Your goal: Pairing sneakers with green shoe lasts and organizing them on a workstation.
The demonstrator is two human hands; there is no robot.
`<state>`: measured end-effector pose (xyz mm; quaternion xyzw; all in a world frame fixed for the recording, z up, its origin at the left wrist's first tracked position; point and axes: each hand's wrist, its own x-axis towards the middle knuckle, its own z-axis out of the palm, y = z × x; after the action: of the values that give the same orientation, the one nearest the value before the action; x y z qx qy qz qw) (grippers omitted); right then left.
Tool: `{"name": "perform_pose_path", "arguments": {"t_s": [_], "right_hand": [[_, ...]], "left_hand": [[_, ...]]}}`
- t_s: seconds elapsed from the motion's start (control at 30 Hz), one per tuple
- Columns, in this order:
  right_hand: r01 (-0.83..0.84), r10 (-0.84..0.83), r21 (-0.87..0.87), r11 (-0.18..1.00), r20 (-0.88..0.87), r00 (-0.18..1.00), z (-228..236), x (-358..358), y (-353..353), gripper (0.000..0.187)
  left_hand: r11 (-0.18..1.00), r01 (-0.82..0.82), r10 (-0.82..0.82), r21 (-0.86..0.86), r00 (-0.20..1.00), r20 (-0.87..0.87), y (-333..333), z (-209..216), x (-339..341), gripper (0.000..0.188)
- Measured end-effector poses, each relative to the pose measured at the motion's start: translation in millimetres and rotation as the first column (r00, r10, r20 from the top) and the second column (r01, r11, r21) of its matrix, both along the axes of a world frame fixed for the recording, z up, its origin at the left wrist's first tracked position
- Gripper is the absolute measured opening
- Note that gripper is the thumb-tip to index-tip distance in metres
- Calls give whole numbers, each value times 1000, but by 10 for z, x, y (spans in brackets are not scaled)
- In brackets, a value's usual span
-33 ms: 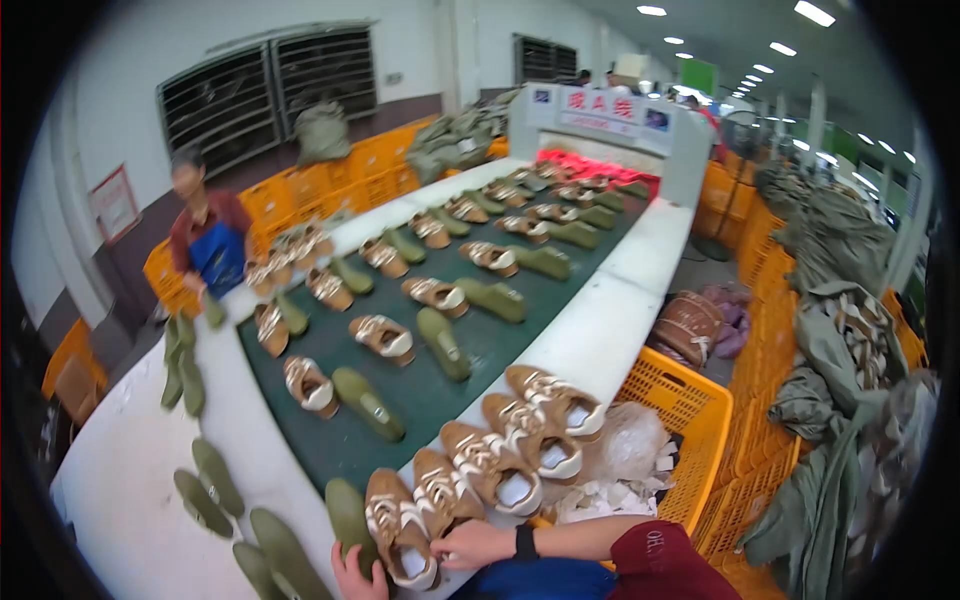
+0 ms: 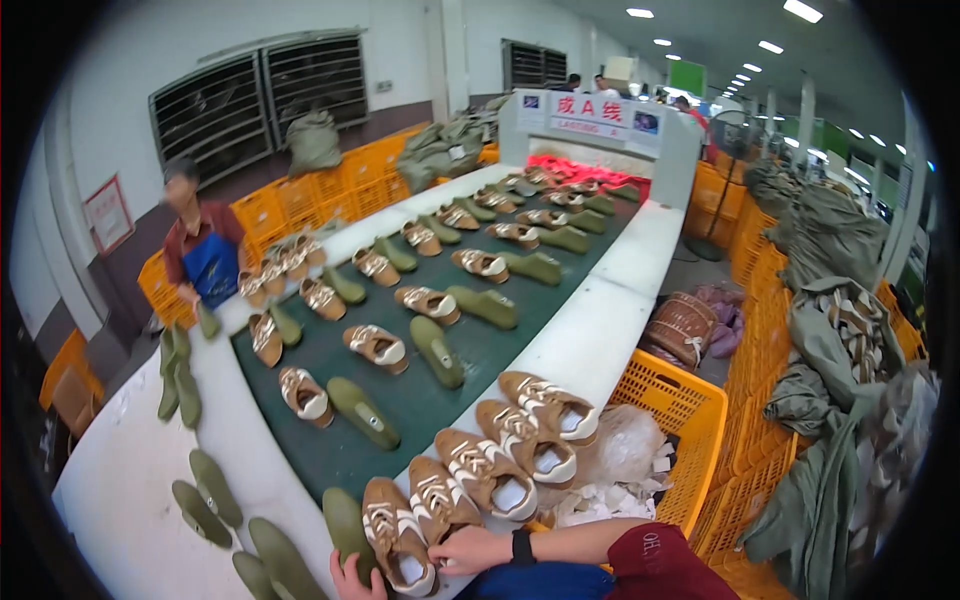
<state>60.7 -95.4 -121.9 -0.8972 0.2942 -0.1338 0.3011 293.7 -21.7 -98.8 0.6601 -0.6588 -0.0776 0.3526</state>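
Observation:
At the near edge of the white ledge, my left hand [image 2: 358,577] is closed round the lower end of a green shoe last [image 2: 347,522]. Just right of it stands a brown sneaker with white stripes [image 2: 396,540]. My right hand [image 2: 474,549], a black band on its wrist, has its fingers bent at the heel of another brown sneaker [image 2: 440,496]; the fingertips are partly hidden. Farther along the ledge stand more such sneakers [image 2: 492,472]. Several loose green lasts [image 2: 283,557] lie on the white table to my left.
A green conveyor belt [image 2: 330,455] carries rows of sneakers and green lasts away toward a grey machine [image 2: 676,165]. A yellow crate [image 2: 700,425] with plastic and paper scraps stands at my right. Across the belt, on the left, another person [image 2: 205,245] in a blue apron stands.
The whole view has shifted slightly. Both hands keep their places on the last and at the sneaker.

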Motion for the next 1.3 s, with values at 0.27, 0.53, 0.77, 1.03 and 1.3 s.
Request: {"name": "perform_pose_path", "arguments": {"t_s": [0.27, 0.53, 0.77, 1.03, 1.3], "right_hand": [[-34, 28, 115, 993, 47, 998, 130, -85, -10, 23], [-38, 32, 97, 995, 59, 998, 167, -76, -12, 22], [-24, 20, 99, 995, 49, 999, 102, -19, -39, 21], [-36, 32, 98, 995, 43, 999, 93, -42, -66, 24], [-50, 58, 130, 990, -60, 997, 118, 64, 31, 28]], "left_hand": [[999, -3, 2, 32, 1000, 29, -37, 50, -63, 40], [1000, 8, -8, 11, 999, 33, -21, 34, -45, 40], [1000, 13, -13, -6, 1000, 24, -15, 20, -28, 39], [1000, 18, -18, -9, 1000, -1, -65, 23, -51, 38], [997, -64, 65, 41, 998, -22, 109, -140, 72, 45]]}}
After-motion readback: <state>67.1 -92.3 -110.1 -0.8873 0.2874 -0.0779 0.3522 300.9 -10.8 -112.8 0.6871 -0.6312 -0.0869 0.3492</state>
